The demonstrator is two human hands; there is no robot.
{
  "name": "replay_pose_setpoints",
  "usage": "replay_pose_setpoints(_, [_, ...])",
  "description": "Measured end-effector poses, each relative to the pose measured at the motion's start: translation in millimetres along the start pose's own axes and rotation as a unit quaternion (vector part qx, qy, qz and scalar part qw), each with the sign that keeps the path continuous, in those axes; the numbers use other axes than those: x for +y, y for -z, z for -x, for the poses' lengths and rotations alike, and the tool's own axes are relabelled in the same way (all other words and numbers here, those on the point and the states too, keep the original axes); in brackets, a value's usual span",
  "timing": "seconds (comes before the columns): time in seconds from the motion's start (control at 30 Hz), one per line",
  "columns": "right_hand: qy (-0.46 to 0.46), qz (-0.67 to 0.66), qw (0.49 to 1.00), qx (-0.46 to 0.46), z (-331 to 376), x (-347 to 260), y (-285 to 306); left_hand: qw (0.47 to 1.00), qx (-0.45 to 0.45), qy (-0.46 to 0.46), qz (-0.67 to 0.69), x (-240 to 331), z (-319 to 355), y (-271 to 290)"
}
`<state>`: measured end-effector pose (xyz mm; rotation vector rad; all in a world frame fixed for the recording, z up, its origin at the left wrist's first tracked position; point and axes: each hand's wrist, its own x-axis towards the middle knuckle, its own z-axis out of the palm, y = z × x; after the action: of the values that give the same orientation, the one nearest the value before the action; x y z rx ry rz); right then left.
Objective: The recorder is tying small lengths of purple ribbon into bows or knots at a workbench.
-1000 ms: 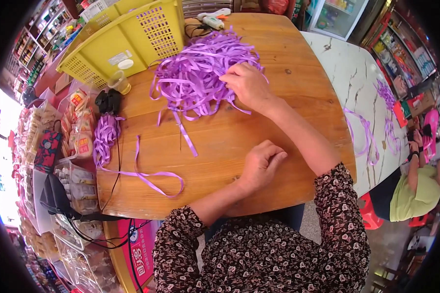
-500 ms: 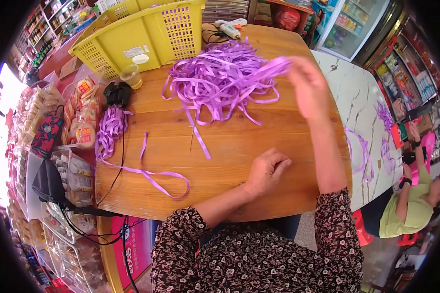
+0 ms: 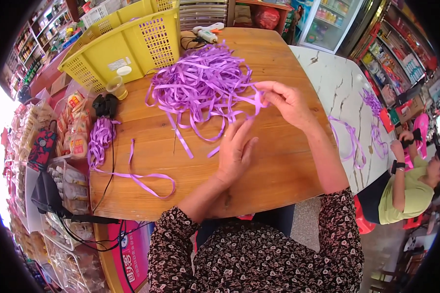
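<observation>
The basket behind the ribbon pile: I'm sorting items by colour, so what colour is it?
Yellow: the basket shows best in the head view.

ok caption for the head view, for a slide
Right hand pinches a strand from the purple ribbon pile; left hand hovers over the wooden table.

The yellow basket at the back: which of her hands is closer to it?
Left. The left hand lies flat on the table, below the ribbon pile and nearer the basket. The right hand pinches ribbon at the pile's far right side.
</observation>
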<state>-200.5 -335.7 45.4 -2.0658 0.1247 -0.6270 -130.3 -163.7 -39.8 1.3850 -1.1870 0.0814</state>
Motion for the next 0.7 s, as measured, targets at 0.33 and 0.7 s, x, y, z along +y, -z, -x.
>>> replay_pose_setpoints(0.33, [0.157,-0.410,0.884,0.158,16.4,-56.4,58.1,0.914,0.008,0.049,-0.402,-52.3,-27.8,42.2])
replay_pose_setpoints(0.7, [-0.072,-0.149,0.985,0.043,42.2,-32.2,-3.7,0.982,0.115,-0.016,-0.150,-12.4,-34.3,55.4])
